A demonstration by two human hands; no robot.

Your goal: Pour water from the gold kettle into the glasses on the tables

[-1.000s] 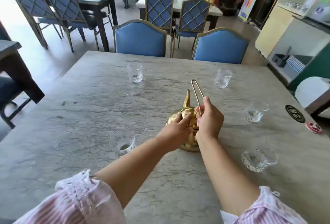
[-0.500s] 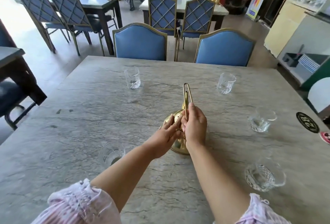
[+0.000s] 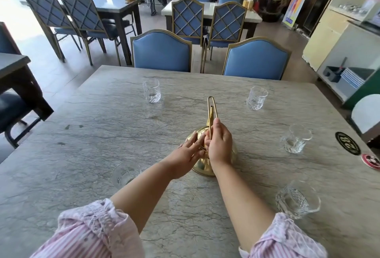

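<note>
The gold kettle point(image 3: 202, 167) stands on its base near the middle of the table point(image 3: 92, 134), its thin loop handle point(image 3: 211, 101) upright and its spout point(image 3: 211, 113) pointing away from me; my right hand point(image 3: 220, 144) is closed round the lower part of that handle, thumb laid up along the wire; my left hand point(image 3: 186, 153) grips nothing, its fingers straight against the left side of the kettle's rounded top, steadying it; nothing is tilted and no water runs, so I judge this to be the grasp before a pour and not the pour itself; five glasses stand round the kettle, all apart from it: the far-left glass point(image 3: 151, 90), the far-right glass point(image 3: 256, 98), the right-side glass point(image 3: 295, 138), the near-right glass point(image 3: 297, 199) and the near-left glass point(image 3: 125, 173); they are clear cut glass, and I cannot tell how much water, if any, each holds; the next move, as I read it, calls for a straight lift by the handle, the left hand either coming away or holding the top down, then a carry that brings the spout over one rim before any tilt; the handle is thin and may be hinged, so the body could swing beneath it, and I would tip slowly; past the far edge stand two blue chairs point(image 3: 161, 51); two round coasters point(image 3: 347, 143) lie at the table's right edge.
</note>
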